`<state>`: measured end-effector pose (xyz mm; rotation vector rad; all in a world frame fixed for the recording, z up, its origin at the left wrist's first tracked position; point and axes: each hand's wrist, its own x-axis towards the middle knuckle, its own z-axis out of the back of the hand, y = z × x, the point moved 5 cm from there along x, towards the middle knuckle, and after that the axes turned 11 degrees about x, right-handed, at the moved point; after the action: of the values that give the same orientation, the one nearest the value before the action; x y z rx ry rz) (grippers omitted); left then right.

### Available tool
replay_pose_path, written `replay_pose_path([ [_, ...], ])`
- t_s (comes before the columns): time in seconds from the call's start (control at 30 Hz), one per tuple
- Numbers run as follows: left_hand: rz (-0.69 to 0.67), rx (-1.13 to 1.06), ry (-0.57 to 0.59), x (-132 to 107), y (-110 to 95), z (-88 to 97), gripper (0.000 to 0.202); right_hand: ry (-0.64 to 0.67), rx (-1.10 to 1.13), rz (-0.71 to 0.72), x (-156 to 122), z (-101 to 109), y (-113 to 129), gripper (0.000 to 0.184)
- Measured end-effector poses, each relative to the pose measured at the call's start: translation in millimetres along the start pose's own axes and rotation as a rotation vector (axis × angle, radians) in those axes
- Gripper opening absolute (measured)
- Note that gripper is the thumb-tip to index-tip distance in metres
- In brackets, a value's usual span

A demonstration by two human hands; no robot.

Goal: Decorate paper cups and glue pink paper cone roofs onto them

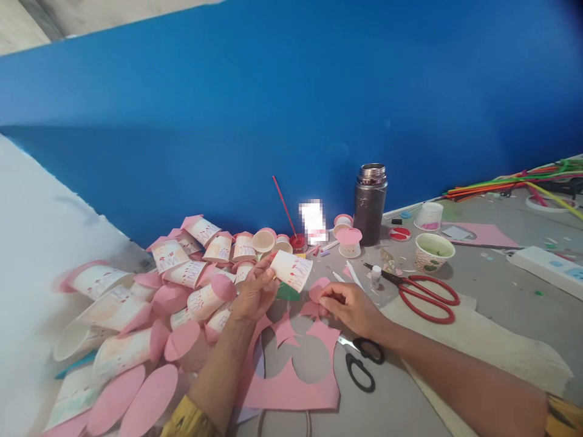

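Observation:
My left hand (257, 291) grips a white paper cup (292, 271) tipped on its side, its wall drawn with purple zigzags and red marks. To the right of it, my right hand (348, 305) pinches a small round pink paper disc (319, 289) between thumb and fingers. Below both hands lies a pink sheet (291, 394) with round holes cut from it. Black-handled scissors (362, 358) rest by its right edge. A green piece (288, 292) shows behind the held cup.
Many decorated cups with pink discs (191, 297) are heaped at left. A dark steel flask (370, 206), red-handled scissors (430, 297), a patterned paper cup (432, 253) and a white power strip (546, 269) stand or lie at right. A blue panel (291, 109) rises behind.

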<state>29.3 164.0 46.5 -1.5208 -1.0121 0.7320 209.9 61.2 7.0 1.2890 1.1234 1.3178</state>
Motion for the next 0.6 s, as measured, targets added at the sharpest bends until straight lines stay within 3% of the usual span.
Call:
replay_pose_path([
  [0.1, 0.033, -0.022, 0.049, -1.6, 4.8, -3.5, 0.058, 0.028, 0.529, -0.131, 3.2, 0.4, -6.8, 0.030],
  [0.17, 0.048, -0.018, 0.072, -2.3, 7.2, -5.6, 0.059, 0.035, 0.745, -0.198, 4.9, 0.3, -11.6, 0.039],
  [0.43, -0.003, 0.029, 0.170, -3.2, 8.6, -12.8, 0.056, 0.057, 0.989, -0.322, 9.2, -0.3, -22.3, 0.047],
  [0.6, -0.007, 0.021, 0.136, -4.9, 8.1, -17.8, 0.056, 0.060, 1.074, -0.345, 8.7, -1.3, -24.3, 0.043],
])
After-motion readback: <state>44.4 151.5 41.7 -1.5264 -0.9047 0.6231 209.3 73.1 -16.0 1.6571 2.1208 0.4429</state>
